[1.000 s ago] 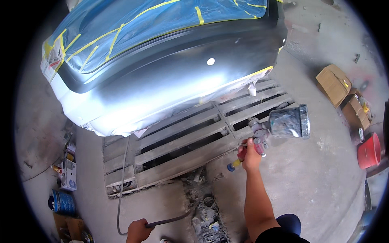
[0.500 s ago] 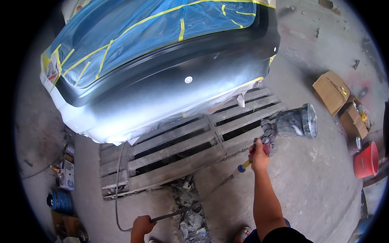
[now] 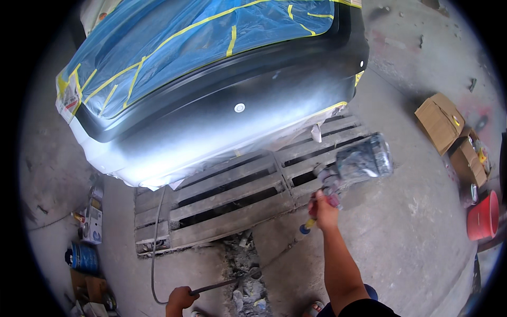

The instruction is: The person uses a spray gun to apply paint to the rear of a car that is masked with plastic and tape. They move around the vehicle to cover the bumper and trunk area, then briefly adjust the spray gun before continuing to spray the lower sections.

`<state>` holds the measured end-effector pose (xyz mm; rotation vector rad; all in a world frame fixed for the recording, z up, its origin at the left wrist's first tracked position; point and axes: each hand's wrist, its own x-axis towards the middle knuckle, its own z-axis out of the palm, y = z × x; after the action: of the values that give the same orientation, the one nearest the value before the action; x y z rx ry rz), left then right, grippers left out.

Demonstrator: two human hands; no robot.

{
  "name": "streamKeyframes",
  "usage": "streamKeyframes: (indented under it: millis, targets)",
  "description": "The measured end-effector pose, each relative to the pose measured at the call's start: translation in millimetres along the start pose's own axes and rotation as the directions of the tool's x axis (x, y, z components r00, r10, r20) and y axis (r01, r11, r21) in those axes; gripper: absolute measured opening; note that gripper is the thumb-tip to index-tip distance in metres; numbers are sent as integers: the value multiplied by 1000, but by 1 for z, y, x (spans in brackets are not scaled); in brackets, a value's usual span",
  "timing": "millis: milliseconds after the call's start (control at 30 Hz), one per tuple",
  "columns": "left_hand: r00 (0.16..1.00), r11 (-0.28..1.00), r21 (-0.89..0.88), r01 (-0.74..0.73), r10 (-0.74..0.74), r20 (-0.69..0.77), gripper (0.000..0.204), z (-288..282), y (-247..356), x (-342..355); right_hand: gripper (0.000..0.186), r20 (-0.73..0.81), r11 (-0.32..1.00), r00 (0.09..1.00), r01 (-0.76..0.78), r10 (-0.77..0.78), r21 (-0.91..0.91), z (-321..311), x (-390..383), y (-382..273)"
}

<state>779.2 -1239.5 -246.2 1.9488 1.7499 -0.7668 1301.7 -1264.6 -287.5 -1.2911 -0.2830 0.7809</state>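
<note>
Widest of all, the grey concrete floor [image 3: 412,248], and standing over it a vehicle body panel [image 3: 285,90], dark along the top, glaring white toward the lower left. Blue plastic sheeting [image 3: 185,47] covers its upper part, taped down in yellow strips. Beneath the panel's lower edge, there's the dusty slatted pallet [image 3: 235,216], and from its near edge a rubble-filled channel [image 3: 248,298] runs toward the person. The hose [image 3: 214,287] climbs across the pallet's left end, loops past the near left corner and crosses to the channel. Off beyond the pallet's right edge sit cardboard boxes [image 3: 441,121], and nearer the person, a red bucket [image 3: 481,216]. Now the spray gun [image 3: 330,182], up in the air by the pallet's right edge, its streaked cup pointing right, a little blurred! The right hand [image 3: 326,210] is clenched round its grip, with a yellow-and-blue fitting sticking out below. And the left hand [image 3: 181,298], out past the near edge toward the pallet's left corner, is wrapped firmly round the hose. Smallest, a round white spot [image 3: 240,108] mid-panel.
</note>
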Motion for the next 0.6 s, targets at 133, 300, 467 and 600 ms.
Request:
streamKeyframes:
  millis: [133, 300, 467, 600]
  targets:
    - [996, 994, -53, -93, 93, 3, 41, -2, 18, -3, 30, -266, 978, 957, 160, -120, 136, -51, 25, -44]
    - [989, 986, -80, -144, 146, 18, 39, 4, 33, 3, 36, -339, 943, 893, 330, -295, 49, -46, 9, -90]
    - [995, 996, -31, -87, 89, 55, 40, 7, 16, 3, 25, -163, 978, 968, 177, -193, -106, 12, -26, -66]
    - [992, 998, 26, -55, 52, 113, 40, 6, 9, 4, 10, 207, 857, 896, 438, -392, -273, 59, -78, 9]
